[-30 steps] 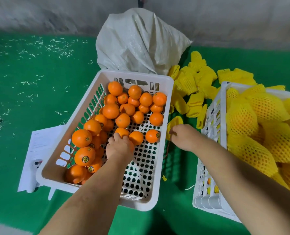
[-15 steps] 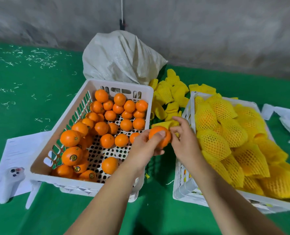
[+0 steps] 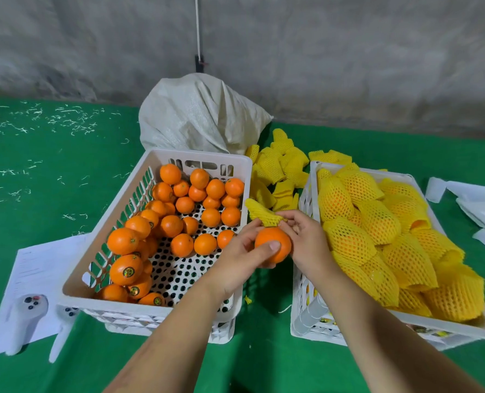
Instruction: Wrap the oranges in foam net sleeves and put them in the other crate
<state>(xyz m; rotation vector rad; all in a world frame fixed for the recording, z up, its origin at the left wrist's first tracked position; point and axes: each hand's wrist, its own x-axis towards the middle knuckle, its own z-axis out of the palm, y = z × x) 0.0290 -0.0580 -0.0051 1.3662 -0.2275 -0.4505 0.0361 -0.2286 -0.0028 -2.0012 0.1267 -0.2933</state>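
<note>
Both forearms are stretched forward; left hand [image 3: 242, 255] is curled in a grip, right hand [image 3: 306, 239] pinching above.

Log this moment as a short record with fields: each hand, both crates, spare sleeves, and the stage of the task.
left hand: grips a bare orange between the crates
right hand: pinches a yellow foam sleeve just above that orange
left crate: loose unwrapped oranges
right crate: piled with sleeved oranges
spare sleeves: heap on the green mat behind the gap between the crates
stage: sleeve not yet over the orange
</note>
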